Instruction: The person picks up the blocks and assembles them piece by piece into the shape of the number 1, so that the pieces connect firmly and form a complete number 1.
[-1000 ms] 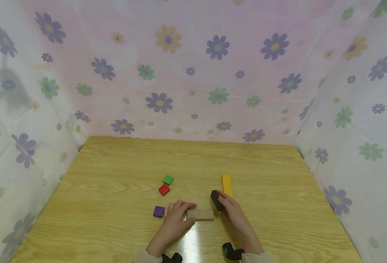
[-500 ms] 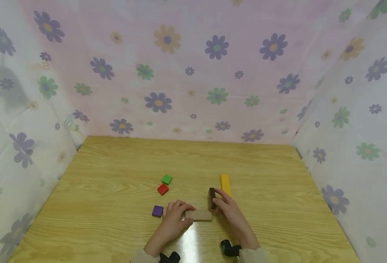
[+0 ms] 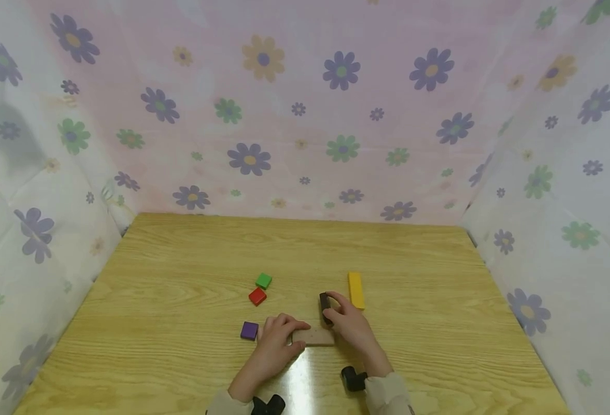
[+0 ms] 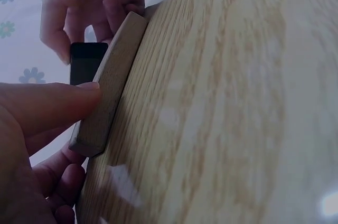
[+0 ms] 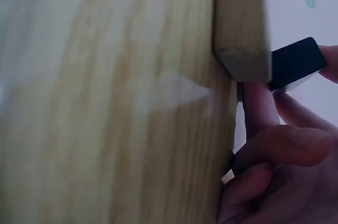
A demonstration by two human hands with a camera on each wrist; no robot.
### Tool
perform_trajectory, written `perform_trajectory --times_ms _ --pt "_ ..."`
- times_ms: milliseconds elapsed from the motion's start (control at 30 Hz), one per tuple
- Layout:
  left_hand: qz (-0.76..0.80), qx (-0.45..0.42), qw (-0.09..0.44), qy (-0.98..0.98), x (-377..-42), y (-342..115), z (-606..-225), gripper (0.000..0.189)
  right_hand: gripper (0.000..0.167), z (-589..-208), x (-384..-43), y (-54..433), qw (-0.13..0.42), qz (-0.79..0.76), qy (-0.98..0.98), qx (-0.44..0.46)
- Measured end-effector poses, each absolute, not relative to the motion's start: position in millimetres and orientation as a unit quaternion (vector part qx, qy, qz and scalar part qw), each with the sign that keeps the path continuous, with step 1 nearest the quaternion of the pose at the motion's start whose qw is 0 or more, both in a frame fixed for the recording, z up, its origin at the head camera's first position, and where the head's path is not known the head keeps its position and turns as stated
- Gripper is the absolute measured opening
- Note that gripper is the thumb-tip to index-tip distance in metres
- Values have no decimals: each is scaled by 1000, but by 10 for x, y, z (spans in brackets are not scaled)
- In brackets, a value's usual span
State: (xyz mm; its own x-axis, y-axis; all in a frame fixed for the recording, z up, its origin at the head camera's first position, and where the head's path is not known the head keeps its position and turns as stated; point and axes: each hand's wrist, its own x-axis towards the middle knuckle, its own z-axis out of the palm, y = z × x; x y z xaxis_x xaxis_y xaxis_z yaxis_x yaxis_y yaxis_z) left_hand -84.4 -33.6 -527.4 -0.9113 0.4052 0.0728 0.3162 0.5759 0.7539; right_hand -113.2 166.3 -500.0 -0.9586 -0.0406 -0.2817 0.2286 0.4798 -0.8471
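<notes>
Positioning step, apparently: dark block (image 3: pixel 325 308) pinched in right grip (image 3: pixel 355 328), just beside the far edge of tan block (image 3: pixel 317 338), itself pinched on the surface (image 3: pixel 190 259) by left grip (image 3: pixel 275 347); next, steady alignment seems called for.

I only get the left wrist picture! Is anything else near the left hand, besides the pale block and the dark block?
Observer: Yes, the head view shows a purple block just left of the left hand.
Operator: Cool! What's to the right of the dark block?
Observer: A long yellow block, just beyond the right hand.
Operator: Any more colors?
Observer: A green block and a red block lie close together, beyond the purple one.
</notes>
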Motion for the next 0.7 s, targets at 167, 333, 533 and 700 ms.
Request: perform_trajectory --times_ms 167,333,533,700 --pt "405 193 59 892 -858 -320 -5284 28 47 -5017 -1219 1593 132 -454 880 53" --pt "399 181 55 897 -891 -290 -5276 28 48 -4989 -1277 1524 104 -404 908 19" --pt "395 183 53 899 -871 -270 -5266 29 50 -4987 -1214 1493 92 -367 926 -6" --pt "387 174 50 904 -849 -271 -5275 29 51 -5053 -1200 1460 83 -342 936 -12"
